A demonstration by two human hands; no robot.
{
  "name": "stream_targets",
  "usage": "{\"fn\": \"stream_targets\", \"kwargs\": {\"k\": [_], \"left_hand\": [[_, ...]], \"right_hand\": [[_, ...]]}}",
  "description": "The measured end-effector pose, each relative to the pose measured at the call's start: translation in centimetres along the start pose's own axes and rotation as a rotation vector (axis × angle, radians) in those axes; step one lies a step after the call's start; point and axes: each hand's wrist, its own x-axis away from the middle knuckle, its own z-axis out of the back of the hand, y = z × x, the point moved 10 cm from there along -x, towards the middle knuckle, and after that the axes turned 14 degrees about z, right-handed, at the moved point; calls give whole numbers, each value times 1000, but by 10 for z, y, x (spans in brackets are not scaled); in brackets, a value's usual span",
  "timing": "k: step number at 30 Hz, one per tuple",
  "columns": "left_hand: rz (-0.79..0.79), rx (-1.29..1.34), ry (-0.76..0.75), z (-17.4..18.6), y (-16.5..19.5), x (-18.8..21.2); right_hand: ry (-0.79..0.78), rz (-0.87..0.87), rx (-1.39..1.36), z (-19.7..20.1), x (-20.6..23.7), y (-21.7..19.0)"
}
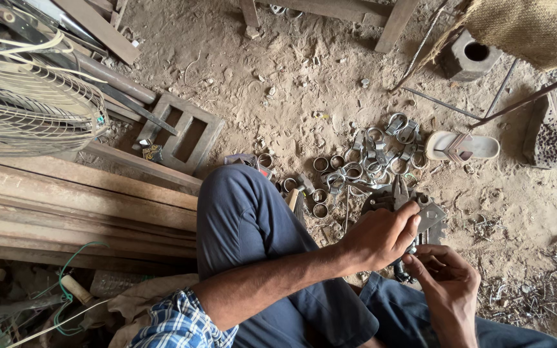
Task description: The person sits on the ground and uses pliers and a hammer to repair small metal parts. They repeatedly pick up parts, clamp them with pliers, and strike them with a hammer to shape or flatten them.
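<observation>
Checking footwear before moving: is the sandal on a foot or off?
Off: the sandal lies empty on the dirt floor, straps up, beside the metal clamps.

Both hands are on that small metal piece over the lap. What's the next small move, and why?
Probably keep the left hand pinching the flat grey metal piece and let the right hand work the dark part beneath it. Both hands already meet there, and the pile of metal ring clamps lies farther off on the dirt floor.
</observation>
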Motion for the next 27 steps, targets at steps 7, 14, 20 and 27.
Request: {"fn": "stream_targets", "kwargs": {"k": [7,14,20,27], "left_hand": [[2,46,65,6,0,2],[89,44,46,-1,-3,-1],[151,47,-20,-5,-14,2],[29,61,90,7,-1,0]], "right_hand": [[49,168,-168,-2,7,-17],[108,310,-303,1,4,-30],[94,211,-327,-5,4,-25],[114,235,-215,-2,9,-20]]}}
